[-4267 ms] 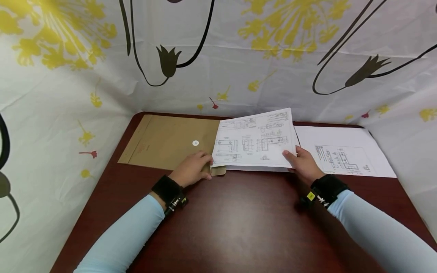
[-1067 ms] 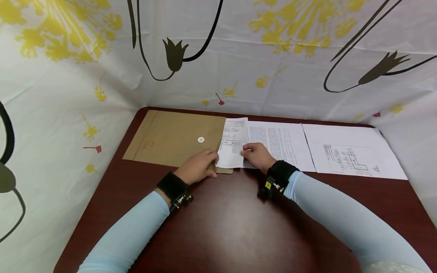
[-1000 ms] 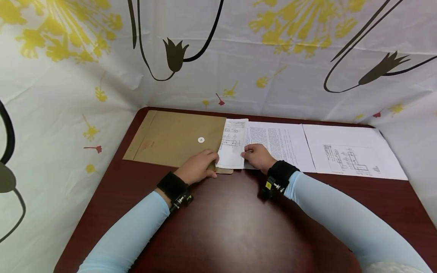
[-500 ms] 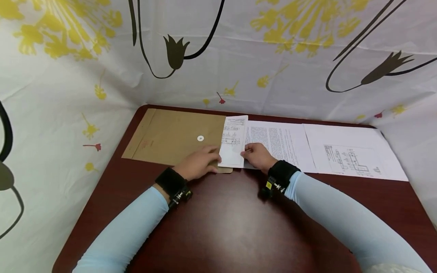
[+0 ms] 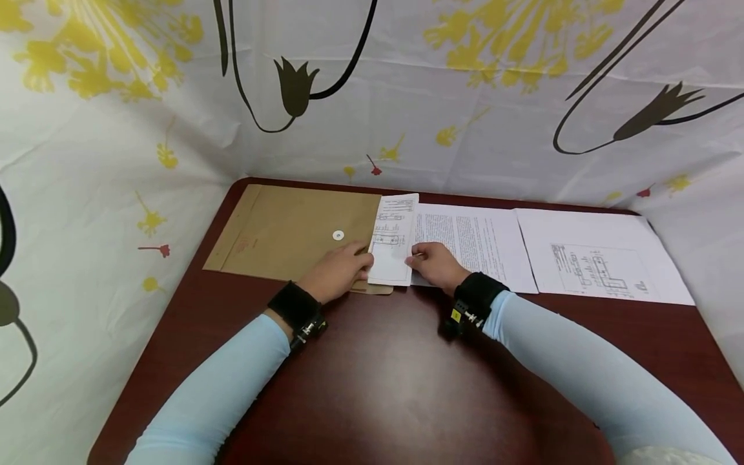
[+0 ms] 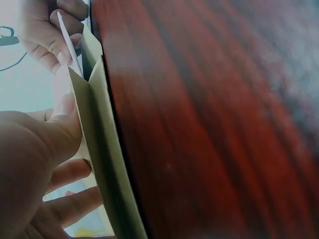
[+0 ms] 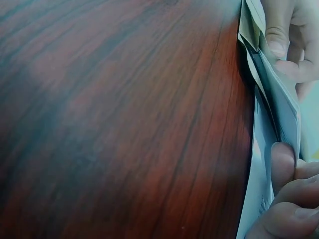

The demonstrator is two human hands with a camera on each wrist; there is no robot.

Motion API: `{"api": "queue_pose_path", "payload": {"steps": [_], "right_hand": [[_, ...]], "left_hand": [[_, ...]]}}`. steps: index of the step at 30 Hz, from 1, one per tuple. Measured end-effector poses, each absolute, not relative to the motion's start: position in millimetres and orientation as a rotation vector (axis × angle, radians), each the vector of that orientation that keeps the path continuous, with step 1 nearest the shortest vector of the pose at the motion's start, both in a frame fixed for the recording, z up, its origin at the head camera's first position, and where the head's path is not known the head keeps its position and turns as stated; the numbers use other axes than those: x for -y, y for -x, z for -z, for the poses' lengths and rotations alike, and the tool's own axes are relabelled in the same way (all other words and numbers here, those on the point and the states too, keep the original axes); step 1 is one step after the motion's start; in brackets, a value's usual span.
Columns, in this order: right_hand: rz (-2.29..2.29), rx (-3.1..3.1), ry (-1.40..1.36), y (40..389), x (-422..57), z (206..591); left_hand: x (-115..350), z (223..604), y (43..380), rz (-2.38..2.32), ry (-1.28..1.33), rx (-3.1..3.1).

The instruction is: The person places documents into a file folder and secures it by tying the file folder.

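The brown paper envelope (image 5: 290, 226) with a white round button lies flat at the back left of the table. A stack of white papers printed with technical drawings (image 5: 395, 258) sits partly inside its right-hand opening. My right hand (image 5: 438, 265) pinches the stack's right edge; in the right wrist view its thumb and fingers lie on opposite faces of the papers (image 7: 284, 104). My left hand (image 5: 337, 271) rests on the envelope beside the opening. In the left wrist view its fingers are spread and fairly straight over the envelope's upper layer (image 6: 97, 134), thumb near the edge.
A text-printed white sheet (image 5: 471, 232) lies right of the envelope, partly under the right hand. Farther right lies another sheet with a drawing (image 5: 599, 258). The dark red-brown table (image 5: 395, 374) backs onto a flower-patterned cloth (image 5: 372, 123).
The right hand has carried the drawing papers left, and most of the stack is now inside the envelope. Over the last second the left hand has shifted slightly on the envelope; the right is nearly still.
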State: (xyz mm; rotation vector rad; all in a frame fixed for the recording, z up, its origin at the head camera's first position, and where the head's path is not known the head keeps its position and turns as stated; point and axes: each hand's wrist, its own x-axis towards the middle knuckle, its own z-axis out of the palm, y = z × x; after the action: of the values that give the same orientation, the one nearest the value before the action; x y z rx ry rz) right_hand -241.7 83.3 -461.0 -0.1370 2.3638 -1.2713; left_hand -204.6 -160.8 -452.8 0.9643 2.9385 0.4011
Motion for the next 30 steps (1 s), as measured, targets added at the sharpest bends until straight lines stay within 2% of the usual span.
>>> {"api": "queue_pose_path", "payload": {"steps": [13,24,30], "right_hand": [[1.269,-2.358,0.178,242.0,-78.0,458.4],[1.333,-2.323,0.227,233.5,-100.4,450.4],[1.381,-2.311,0.248,231.6,-89.0,452.0]], "left_hand": [[163.1,454.3,207.5,-0.474,-0.935,-2.899],[161.1,452.1,204.1,-0.556,-0.913,-2.883],[157.6,452.1,201.3,-0.594,-0.953,-2.868]]}}
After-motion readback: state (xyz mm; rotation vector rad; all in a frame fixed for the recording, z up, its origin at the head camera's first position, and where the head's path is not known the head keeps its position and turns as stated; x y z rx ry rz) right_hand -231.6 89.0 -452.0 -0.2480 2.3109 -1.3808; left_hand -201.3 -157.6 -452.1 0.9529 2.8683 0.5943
